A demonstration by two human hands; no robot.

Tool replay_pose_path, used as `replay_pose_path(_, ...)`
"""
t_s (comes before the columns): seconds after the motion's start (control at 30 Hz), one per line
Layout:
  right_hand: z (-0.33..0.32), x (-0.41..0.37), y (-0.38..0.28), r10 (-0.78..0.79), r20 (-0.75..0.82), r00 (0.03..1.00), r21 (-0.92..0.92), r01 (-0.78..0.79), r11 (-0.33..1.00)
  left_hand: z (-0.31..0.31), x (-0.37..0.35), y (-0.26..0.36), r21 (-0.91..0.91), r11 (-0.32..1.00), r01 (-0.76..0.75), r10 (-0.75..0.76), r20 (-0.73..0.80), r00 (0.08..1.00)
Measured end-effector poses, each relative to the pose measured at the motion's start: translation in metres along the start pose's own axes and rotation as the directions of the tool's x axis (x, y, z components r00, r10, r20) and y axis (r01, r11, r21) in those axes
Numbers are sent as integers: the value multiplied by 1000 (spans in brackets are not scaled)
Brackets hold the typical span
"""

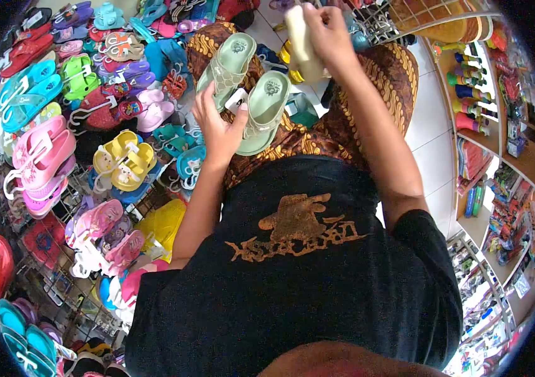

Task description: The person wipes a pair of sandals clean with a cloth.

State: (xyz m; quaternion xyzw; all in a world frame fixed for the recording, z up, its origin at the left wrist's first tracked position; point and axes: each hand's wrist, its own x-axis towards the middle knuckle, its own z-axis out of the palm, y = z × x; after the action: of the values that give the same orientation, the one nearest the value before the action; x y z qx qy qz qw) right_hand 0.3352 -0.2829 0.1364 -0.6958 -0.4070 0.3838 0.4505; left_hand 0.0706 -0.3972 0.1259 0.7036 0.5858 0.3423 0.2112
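My left hand (218,129) is closed on a pair of pale green slide sandals (267,107), which rest over my lap with their soles partly facing up. A white plastic hanger (236,99) shows between the two sandals, next to my thumb. Above and to the right, my right hand (330,39) is raised and pinches a cream-coloured cloth (305,47), slightly blurred, that hangs down from the fingers. The cloth is apart from the sandals.
Racks of colourful sandals crowd the left side, among them yellow sandals (125,161) and pink clogs (42,151). White floor tiles (432,151) run along the right, beside shelves (478,135) of packaged goods. A wire basket (446,16) stands at the upper right.
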Motion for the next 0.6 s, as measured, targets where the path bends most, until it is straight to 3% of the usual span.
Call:
replay_pose_path(0.03, 13, 19, 7, -49, 64, 997, -118, 56, 991, 1, 2, 0, 6, 1000, -5, 5, -3, 1000)
replay_pose_path(0.07, 30, 35, 25, -200, 143, 969, -48, 208, 977, 2, 3, 1, 1, 1000, -14, 14, -4, 1000)
replay_pose_path(0.1, 50, 28, 12, -434, 76, 898, 103, 425, 899, 2, 4, 0, 0, 1000, -23, 23, -4, 1000)
replay_pose_path(0.13, 55, 11, -16, -423, 206, 882, 71, 418, 906, 1, 4, 0, 1, 999, -33, 33, -3, 999)
replay_pose_path(0.2, 73, 6, -7, -447, 496, 744, -206, 601, 772, 1, 4, 0, 34, 999, -30, 30, -16, 999)
replay_pose_path(0.27, 85, -17, -2, -289, 453, 844, -406, 484, 775, 1, 5, -1, 56, 998, -27, 28, -19, 999)
replay_pose_path(0.3, 91, -9, 13, -176, 436, 883, -404, 366, 838, 0, 6, 3, 45, 999, -5, 5, -12, 1000)
replay_pose_path(0.4, 81, 3, 28, -105, 642, 760, -195, 294, 936, -1, 5, 3, 85, 995, -44, 47, -25, 999)
replay_pose_path(0.43, 81, 6, 37, -265, 610, 746, -74, 387, 919, 0, 5, 1, 69, 997, -38, 41, -36, 999)
replay_pose_path(0.53, 69, 18, 38, -174, 402, 899, 12, 185, 983, 1, 5, -4, -6, 1000, -7, 6, -60, 998)
replay_pose_path(0.57, 63, 18, 36, -179, 269, 946, 116, 152, 982, 1, 4, -5, -11, 1000, -4, 3, -51, 999)
replay_pose_path(0.6, 56, 22, 29, -238, 157, 959, 113, 222, 969, 0, 5, -3, -15, 1000, 0, 0, -42, 999)
